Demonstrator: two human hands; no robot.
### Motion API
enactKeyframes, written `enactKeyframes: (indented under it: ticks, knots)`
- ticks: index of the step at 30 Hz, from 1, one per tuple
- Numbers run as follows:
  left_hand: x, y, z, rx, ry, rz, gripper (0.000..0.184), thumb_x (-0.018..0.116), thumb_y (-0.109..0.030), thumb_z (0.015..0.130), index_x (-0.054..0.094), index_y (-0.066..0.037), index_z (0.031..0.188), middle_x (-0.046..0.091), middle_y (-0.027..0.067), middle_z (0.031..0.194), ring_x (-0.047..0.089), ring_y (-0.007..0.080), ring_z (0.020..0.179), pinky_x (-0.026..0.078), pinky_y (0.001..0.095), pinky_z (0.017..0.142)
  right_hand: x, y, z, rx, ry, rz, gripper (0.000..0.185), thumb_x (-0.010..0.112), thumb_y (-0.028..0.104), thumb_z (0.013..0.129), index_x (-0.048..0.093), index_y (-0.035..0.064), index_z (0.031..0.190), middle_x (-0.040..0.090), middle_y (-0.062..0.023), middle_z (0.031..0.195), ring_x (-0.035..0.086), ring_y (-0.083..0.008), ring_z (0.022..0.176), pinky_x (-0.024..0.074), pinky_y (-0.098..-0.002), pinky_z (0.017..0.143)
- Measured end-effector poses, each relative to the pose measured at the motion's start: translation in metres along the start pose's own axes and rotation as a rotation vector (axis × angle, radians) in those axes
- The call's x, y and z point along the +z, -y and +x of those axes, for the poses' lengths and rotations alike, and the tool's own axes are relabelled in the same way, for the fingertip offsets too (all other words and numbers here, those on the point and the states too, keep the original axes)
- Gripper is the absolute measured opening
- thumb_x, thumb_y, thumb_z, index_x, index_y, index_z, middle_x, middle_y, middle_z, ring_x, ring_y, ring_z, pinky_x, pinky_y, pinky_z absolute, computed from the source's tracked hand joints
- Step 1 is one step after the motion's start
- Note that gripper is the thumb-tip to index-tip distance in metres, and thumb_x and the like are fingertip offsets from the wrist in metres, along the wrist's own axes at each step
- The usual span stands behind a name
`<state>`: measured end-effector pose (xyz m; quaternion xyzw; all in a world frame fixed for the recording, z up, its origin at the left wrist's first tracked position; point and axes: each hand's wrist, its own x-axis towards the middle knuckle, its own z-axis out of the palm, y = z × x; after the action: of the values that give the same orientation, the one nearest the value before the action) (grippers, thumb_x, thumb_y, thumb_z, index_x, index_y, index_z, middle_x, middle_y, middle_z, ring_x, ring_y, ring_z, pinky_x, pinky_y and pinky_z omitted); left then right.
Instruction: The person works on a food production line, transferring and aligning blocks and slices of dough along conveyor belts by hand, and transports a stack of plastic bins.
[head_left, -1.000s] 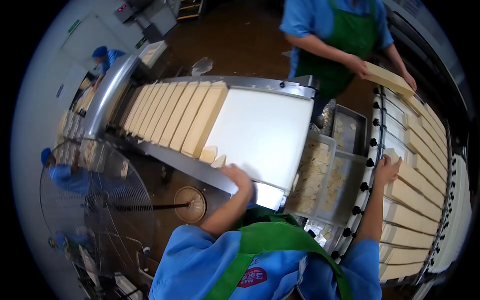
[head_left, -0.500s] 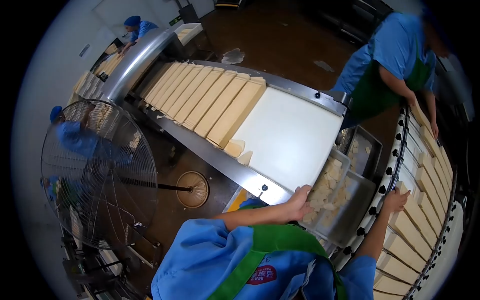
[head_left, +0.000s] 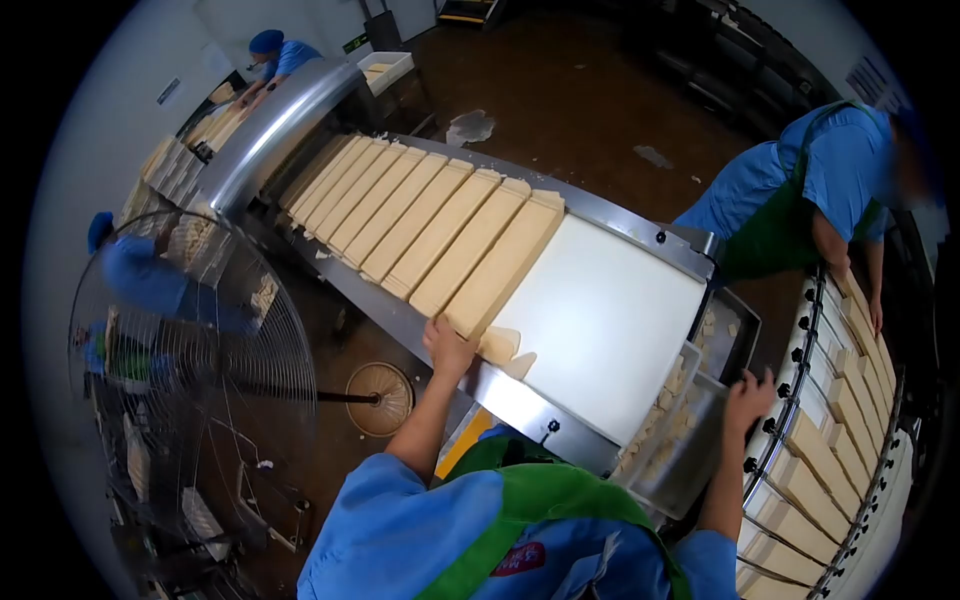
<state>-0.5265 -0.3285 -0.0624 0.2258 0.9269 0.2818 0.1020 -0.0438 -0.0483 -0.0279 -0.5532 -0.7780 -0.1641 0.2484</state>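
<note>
My left hand (head_left: 452,350) is at the near end of the front stack of dough sheets (head_left: 505,265), its fingers curled around that end. The stack is long, pale and flat-sided, lying across the white conveyor belt (head_left: 610,310). Just beside my left hand, a few loose dough pieces (head_left: 500,345) lie on the belt's edge. My right hand (head_left: 748,400) hangs in the air by the near rail of the right-hand conveyor, fingers apart and holding nothing. Below and left of it are metal trays (head_left: 690,450) with dough scraps.
More dough stacks (head_left: 400,210) line the belt back to a rounded steel hood (head_left: 280,130). On the right, a conveyor (head_left: 815,350) with black knobs carries dough strips; a co-worker (head_left: 800,190) leans over its far end. A large wire fan (head_left: 200,370) stands left.
My left hand has moved left from the belt's end to the front stack. My right hand has come off the dough strips on the right conveyor and moved left.
</note>
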Motion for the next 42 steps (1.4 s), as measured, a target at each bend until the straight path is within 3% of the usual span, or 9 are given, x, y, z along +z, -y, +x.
enactKeyframes:
  ticks: [3,7,13,16,22,27,35,39,42]
  knots:
    - [0.009,0.009,0.021,0.023,0.089,-0.103,0.081,0.079,-0.012,0.063,0.033,0.005,0.127,0.035,0.0280,0.123,0.035,0.0442,0.117,0.031,0.0454,0.101,0.047,0.079,0.001,0.031,0.145,0.267,0.033,0.061,0.010,0.071,0.065,0.0093,0.104,0.045,-0.0188,0.133,0.041,-0.0352,0.121,0.0324,-0.0488,0.097]
    - [0.014,0.001,0.032,0.066,0.164,-0.164,0.084,0.081,-0.009,0.060,0.032,0.005,0.127,0.035,0.0274,0.120,0.038,0.0453,0.113,0.035,0.0449,0.099,0.068,0.207,0.032,-0.050,0.508,0.204,0.049,0.064,0.019,0.072,0.056,0.0088,0.119,0.039,-0.0181,0.138,0.036,-0.0353,0.125,0.0251,-0.0511,0.102]
    - [0.014,0.002,0.039,0.153,0.275,-0.076,0.092,0.080,-0.029,0.065,0.025,0.005,0.131,0.039,0.0272,0.121,0.047,0.0443,0.109,0.043,0.0506,0.089,0.118,0.361,0.080,-0.035,0.647,0.259,0.069,0.054,0.047,0.085,0.036,0.0089,0.140,0.026,-0.0180,0.147,0.030,-0.0332,0.130,0.0279,-0.0496,0.103]
    - [0.007,-0.008,0.040,0.185,0.336,0.131,0.097,0.073,-0.045,0.072,0.019,0.007,0.133,0.037,0.0320,0.123,0.049,0.0477,0.107,0.045,0.0496,0.088,0.126,0.420,0.113,-0.066,0.657,0.257,0.069,0.049,0.051,0.087,0.033,0.0132,0.142,0.018,-0.0180,0.150,0.030,-0.0330,0.131,0.0286,-0.0493,0.103]
    - [0.012,-0.006,0.040,0.216,0.388,0.183,0.098,0.067,-0.049,0.075,0.017,0.011,0.134,0.040,0.0273,0.117,0.059,0.0421,0.090,0.051,0.0478,0.075,0.120,0.478,0.153,-0.054,0.859,0.275,0.072,0.049,0.056,0.085,0.030,0.0185,0.144,0.010,-0.0183,0.153,0.028,-0.0340,0.134,0.0302,-0.0463,0.105]
    - [0.016,-0.005,0.039,0.259,0.391,0.177,0.098,0.069,-0.046,0.074,0.017,0.013,0.133,0.040,0.0289,0.117,0.060,0.0422,0.087,0.052,0.0472,0.074,0.114,0.464,0.156,0.149,0.897,0.328,0.080,0.061,0.052,0.076,0.031,0.0160,0.140,0.015,-0.0213,0.149,0.035,-0.0393,0.128,0.0379,-0.0462,0.101]
    - [0.033,-0.057,0.018,0.436,0.593,-0.016,0.086,0.076,-0.034,0.069,0.024,0.006,0.124,0.038,0.0312,0.111,0.055,0.0489,0.085,0.049,0.0527,0.075,0.068,0.321,0.129,0.711,0.863,0.309,0.098,0.072,0.047,0.065,0.025,0.0019,0.138,0.015,-0.0248,0.147,0.036,-0.0440,0.126,0.0375,-0.0436,0.101]
    - [0.046,-0.101,-0.010,0.554,0.585,-0.041,0.077,0.074,-0.026,0.070,0.028,0.007,0.122,0.037,0.0327,0.112,0.051,0.0491,0.094,0.047,0.0517,0.081,0.060,0.259,0.100,0.925,0.509,0.364,0.101,0.079,0.043,0.061,0.026,-0.0052,0.133,0.005,-0.0273,0.149,0.037,-0.0430,0.126,0.0368,-0.0452,0.103]
    - [0.059,-0.127,-0.042,0.725,0.378,-0.174,0.068,0.070,-0.014,0.070,0.032,0.007,0.122,0.036,0.0341,0.115,0.040,0.0476,0.107,0.039,0.0488,0.091,0.051,0.192,0.068,0.997,0.357,0.367,0.100,0.077,0.037,0.063,0.021,-0.0024,0.136,0.005,-0.0269,0.148,0.035,-0.0429,0.128,0.0389,-0.0445,0.102]
